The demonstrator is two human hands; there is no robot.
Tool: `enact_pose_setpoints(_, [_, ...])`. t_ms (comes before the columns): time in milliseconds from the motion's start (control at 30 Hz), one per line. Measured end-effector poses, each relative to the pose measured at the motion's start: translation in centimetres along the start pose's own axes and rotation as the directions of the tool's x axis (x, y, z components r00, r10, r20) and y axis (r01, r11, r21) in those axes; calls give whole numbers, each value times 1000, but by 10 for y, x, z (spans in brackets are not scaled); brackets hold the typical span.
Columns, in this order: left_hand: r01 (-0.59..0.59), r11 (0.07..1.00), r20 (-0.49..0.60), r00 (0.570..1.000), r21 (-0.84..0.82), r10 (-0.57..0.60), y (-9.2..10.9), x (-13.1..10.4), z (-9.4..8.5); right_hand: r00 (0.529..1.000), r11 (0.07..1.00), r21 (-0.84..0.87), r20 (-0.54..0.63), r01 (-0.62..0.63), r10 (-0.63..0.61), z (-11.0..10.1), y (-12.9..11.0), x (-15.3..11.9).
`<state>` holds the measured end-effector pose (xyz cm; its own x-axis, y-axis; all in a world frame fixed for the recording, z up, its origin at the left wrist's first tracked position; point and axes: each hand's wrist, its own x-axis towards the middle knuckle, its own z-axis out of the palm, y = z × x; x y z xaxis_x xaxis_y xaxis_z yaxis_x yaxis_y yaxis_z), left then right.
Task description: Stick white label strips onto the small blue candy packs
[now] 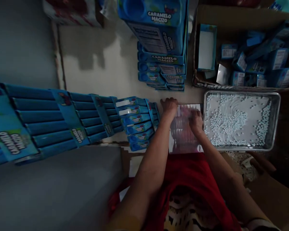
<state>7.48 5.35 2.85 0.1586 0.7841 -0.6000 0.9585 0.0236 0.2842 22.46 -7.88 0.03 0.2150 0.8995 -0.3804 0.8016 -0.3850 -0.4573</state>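
Flat on the table in front of me lies a clear, shiny plastic sheet or tray with pinkish rows under it. My left hand rests at its upper left corner, fingers bent; what they hold, if anything, is too dark to tell. Over its upper right part is my right hand, blurred, with its fingers curled down at the surface. Right beside it sits a metal tray holding many small pale pellets. Blue candy boxes stand in a row close to my left forearm.
Tall stacks of blue boxes rise behind my hands. A long row of blue packs extends left. At the back right, a cardboard box holds loose small blue boxes. Cardboard lies low on the right.
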Motion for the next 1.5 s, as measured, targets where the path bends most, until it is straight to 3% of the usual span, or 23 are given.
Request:
enact_pose_setpoints(233, [24, 996, 8, 1000, -85, -23, -5, -3, 7, 953, 951, -63, 28, 302, -301, 6, -37, 26])
enact_pose_setpoints(467, [46, 987, 49, 998, -155, -39, -10, -6, 5, 933, 916, -182, 106, 358, -343, 18, -34, 9])
enact_pose_setpoints(733, [43, 996, 62, 997, -76, -38, -17, -2, 3, 949, 930, -201, 138, 306, -283, 4, -32, -9])
enact_pose_setpoints(933, [72, 988, 32, 997, -137, -68, -12, -4, 1, 973, 958, -168, 47, 231, -226, -8, -24, -23])
enact_pose_setpoints(1067, [72, 983, 30, 997, -171, -68, -9, -6, -1, 945, 938, -133, -24, 319, -325, -21, -24, -13])
enact_pose_setpoints(1267, [73, 982, 40, 997, -173, -67, -9, -10, -6, 894, 882, -157, 135, 445, -427, -25, -32, 21])
enact_pose_setpoints(1500, [93, 987, 49, 995, -127, -87, -10, -10, -9, 875, 866, -129, 106, 483, -472, -11, -23, 7])
